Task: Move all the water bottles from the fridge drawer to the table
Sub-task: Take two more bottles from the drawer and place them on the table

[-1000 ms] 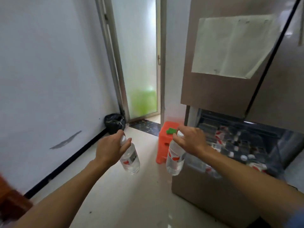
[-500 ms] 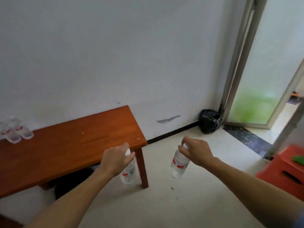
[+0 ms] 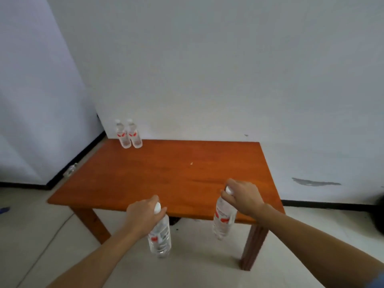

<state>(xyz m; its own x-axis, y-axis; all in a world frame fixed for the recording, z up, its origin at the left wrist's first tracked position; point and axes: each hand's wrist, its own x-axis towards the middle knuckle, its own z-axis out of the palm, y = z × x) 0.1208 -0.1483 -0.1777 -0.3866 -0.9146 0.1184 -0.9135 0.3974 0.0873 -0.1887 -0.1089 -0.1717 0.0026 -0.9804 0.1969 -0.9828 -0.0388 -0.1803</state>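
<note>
- the left hand [image 3: 143, 213] is clamped on the neck of the left-hand bottle [image 3: 160, 238], with fingers and thumb curled just under its white cap.
- that bottle hangs upright in front of the worktop [image 3: 166, 169], before the middle of its near edge. its clear body with a red-and-white label shows against the floor [image 3: 197, 265], clear of the worktop's surface.
- the right hand [image 3: 243, 198] is closed the same way round the top of the right-hand bottle [image 3: 224, 219], gripping it from above at the cap.
- this bottle tilts slightly and crosses the worktop's near edge towards the right end. its cap shows against the wood and its base lower down, beside the right front leg [image 3: 253, 246]. it is not standing on the surface.
- the two hands are well apart, each with its own bottle.
- a pair of bottles [image 3: 134, 136] stands upright on the worktop's far left corner, touching each other and close to the wall [image 3: 207, 69] behind.
- the worktop is orange-brown wood, with its far edge against the wall.
- a small pale speck [image 3: 191, 163] lies near the middle of the worktop.
- a grey scuff [image 3: 315, 181] marks the wall to the right of the worktop, above a black skirting strip [image 3: 322, 204].
- a small clear thing [image 3: 71, 169] lies on the floor by the worktop's left edge. it is too blurred to name.
</note>
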